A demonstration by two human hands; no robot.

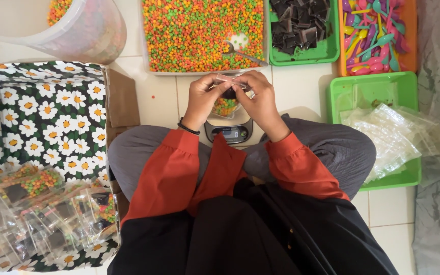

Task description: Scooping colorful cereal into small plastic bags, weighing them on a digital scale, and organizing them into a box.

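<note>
On a white tiled floor, a small scale (229, 132) sat before the seated person. Above it, the left hand (203, 99) and right hand (262, 102) together pinched the top edge of a clear pouch (226, 102) holding coloured candy, which hung between them.

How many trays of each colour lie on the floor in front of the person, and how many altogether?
Green trays: 2, one of dark squares and one of clear bags
Orange tray of plastic spoons: 1
Clear tray of coloured candy beads: 1
Total: 4
</note>
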